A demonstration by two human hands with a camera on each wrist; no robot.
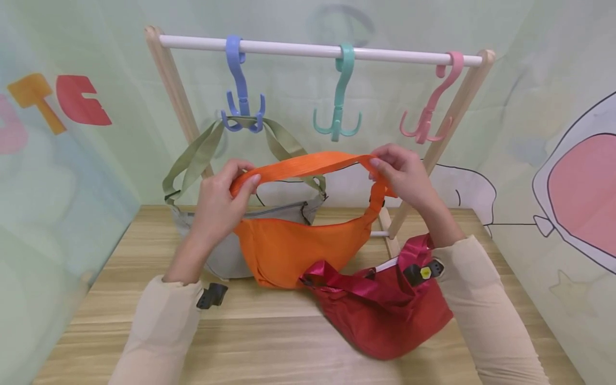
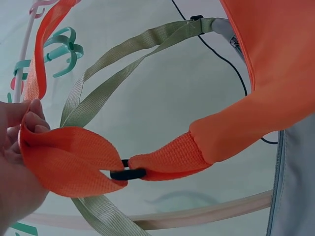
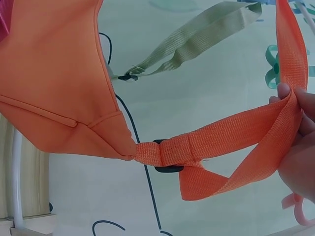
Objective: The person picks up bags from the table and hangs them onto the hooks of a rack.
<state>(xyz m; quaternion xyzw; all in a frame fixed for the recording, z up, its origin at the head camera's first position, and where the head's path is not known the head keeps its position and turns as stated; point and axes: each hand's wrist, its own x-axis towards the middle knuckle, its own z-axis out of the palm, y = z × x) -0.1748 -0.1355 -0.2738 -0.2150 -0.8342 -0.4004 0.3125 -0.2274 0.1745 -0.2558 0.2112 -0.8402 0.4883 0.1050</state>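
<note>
An orange sling bag (image 1: 303, 248) hangs by its wide strap (image 1: 308, 163) between both hands, in front of the rack. My left hand (image 1: 222, 200) pinches the strap's left end between thumb and fingers. At the other end my right hand (image 1: 401, 174) pinches the strap too. A black slider (image 2: 128, 174) joins strap and bag in the left wrist view, and a second slider (image 3: 169, 157) shows in the right wrist view. Behind the orange bag, a grey bag (image 1: 226, 256) hangs by its green strap (image 1: 197, 152) from the blue hook (image 1: 237, 85).
A red bag (image 1: 385, 321) lies on the wooden table (image 1: 260, 342) at the right front, under the right forearm. The rack's white bar (image 1: 298, 49) also carries a green hook (image 1: 340, 96) and a pink hook (image 1: 430, 101). Wooden legs (image 1: 175, 85) support it.
</note>
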